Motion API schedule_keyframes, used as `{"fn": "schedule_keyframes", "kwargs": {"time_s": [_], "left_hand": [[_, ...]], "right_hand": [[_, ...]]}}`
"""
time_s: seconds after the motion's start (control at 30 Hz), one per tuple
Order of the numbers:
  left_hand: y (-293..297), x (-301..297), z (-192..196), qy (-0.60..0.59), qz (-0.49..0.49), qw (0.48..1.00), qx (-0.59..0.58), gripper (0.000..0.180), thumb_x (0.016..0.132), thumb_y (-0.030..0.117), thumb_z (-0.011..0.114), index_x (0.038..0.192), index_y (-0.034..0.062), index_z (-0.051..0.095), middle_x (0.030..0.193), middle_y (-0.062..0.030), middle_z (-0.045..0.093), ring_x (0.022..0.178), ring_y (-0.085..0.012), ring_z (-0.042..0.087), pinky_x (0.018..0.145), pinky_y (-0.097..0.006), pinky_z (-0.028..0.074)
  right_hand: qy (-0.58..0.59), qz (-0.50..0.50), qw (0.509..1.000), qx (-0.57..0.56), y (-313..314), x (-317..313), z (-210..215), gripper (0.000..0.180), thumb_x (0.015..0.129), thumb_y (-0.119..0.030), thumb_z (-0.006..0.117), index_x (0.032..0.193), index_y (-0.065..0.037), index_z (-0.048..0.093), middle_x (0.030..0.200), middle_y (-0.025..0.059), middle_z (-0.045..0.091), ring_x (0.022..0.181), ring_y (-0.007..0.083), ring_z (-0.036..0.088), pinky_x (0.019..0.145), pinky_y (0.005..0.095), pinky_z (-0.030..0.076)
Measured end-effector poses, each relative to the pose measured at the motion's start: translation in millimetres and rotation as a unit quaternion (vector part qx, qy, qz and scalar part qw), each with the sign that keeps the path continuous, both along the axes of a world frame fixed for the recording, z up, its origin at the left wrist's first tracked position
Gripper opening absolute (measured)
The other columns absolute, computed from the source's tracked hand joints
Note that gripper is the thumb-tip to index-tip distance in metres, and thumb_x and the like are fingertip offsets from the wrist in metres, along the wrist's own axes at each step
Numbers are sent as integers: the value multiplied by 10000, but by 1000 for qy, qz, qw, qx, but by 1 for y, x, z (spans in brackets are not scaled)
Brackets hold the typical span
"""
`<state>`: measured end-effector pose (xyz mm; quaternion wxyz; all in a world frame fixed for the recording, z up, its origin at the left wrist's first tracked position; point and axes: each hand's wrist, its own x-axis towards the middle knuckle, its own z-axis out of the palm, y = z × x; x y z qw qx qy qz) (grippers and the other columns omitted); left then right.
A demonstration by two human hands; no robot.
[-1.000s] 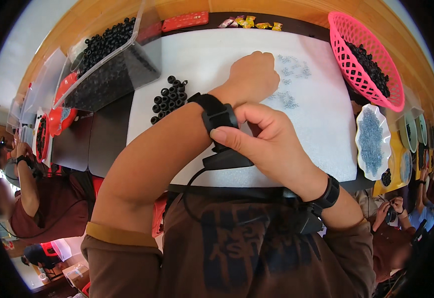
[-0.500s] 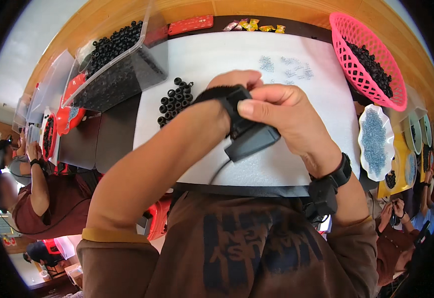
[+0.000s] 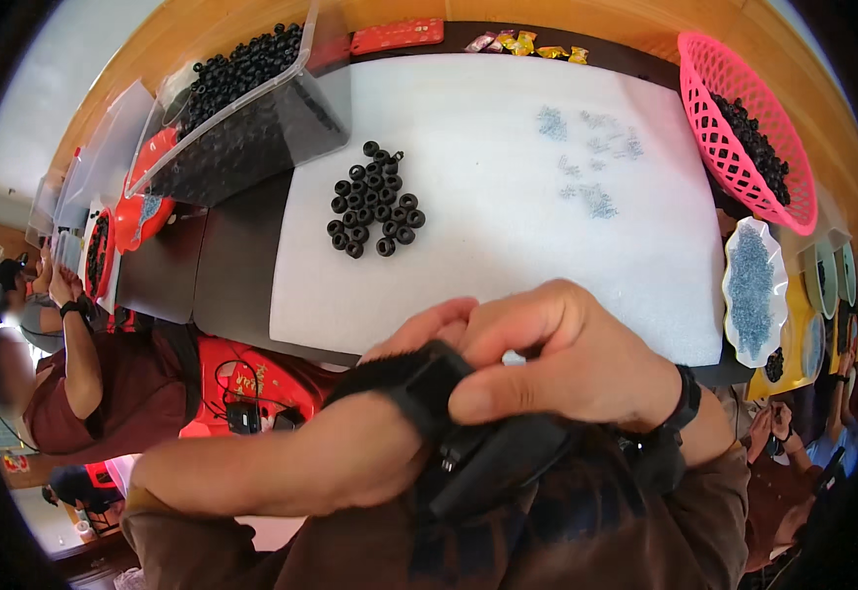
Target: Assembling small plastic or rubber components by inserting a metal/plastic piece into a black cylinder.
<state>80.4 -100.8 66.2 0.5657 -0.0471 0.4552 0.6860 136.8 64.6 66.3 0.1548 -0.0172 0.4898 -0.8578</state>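
My left hand is held low before my body, its fingers mostly hidden behind the other hand. A black wrist device with a strap is fastened on that wrist, and a black box hangs below it. Across it reaches my right hand, thumb and fingers closed on the device's edge. A similar black band sits on my right wrist. Beyond both hands, a cluster of small black ring-shaped parts lies on a white foam sheet. Tiny clear bluish pieces are spread on its right side.
A clear plastic bin of black parts stands at left. On the right are a pink basket of black parts and a white scalloped dish of bluish pieces. Wrapped sweets lie along the back. Other people work at both sides.
Both hands have come down toward my body, off the foam sheet, with the right still gripping the wrist device. The black parts and more clear pieces are now uncovered.
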Motion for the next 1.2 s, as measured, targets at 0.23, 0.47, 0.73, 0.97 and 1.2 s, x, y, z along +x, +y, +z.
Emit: {"fn": "schedule_keyframes", "kwargs": {"time_s": [0.23,0.47,0.73,0.97,1.2], "left_hand": [[-36,-3,29,-151,-33,988,-13,608,908,213,546,1379,-17,238,1298,-131,433,1173,-188,464,960,-306,393],[-97,-41,11,142,-86,979,121,424,900,201,535,1224,-66,478,1245,-245,493,1076,-266,562,953,-380,413],[9,-55,-15,375,57,923,61,339,815,61,626,1134,26,518,1024,-42,587,921,-155,581,827,-271,457],[50,-40,-11,356,-22,923,142,281,736,57,693,957,14,524,776,-61,548,561,-177,569,581,-313,500],[89,-23,19,340,-189,916,102,567,683,23,744,1154,16,427,901,-52,604,697,-104,579,620,-220,457]], "right_hand": [[-42,72,996,-3,-22,-2,-4,173,834,-151,678,821,21,671,880,29,652,738,30,539,625,173,423],[-61,-13,988,139,4,-24,22,107,737,-50,742,749,5,651,728,6,601,696,50,532,635,209,408],[118,-114,927,337,14,-35,27,268,802,-233,668,694,10,632,600,45,570,560,92,500,545,255,402],[211,-369,766,483,58,-88,18,444,825,-349,525,582,18,580,500,180,493,499,317,546,509,402,422],[294,-387,541,686,73,-112,20,392,816,-356,522,620,-41,651,620,137,616,628,342,602,592,452,463]]}}
